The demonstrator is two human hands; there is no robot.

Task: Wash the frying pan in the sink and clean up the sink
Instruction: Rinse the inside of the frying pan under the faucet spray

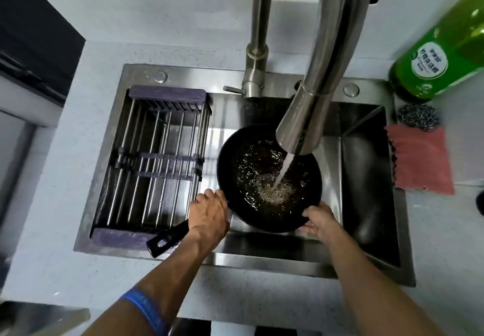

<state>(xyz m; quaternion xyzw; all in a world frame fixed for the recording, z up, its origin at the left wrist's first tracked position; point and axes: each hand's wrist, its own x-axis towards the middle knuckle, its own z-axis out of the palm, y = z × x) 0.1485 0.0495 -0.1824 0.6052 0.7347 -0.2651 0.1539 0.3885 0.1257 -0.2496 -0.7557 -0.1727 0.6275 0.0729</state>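
Left hand (208, 211) grips the frying pan (269, 178) at its handle root; right hand (318, 220) grasps the rim, levelling it under the faucet (303, 123) stream inside the sink (366, 178).

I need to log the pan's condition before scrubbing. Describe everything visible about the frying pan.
The round black frying pan sits inside the steel sink, right of the metal drying rack. It looks like dark nonstick metal and holds bubbling water, with the tap's stream landing inside. Its black handle, with a hanging hole, points toward the near left. The left hand grips the handle's base; the right hand holds the near rim.
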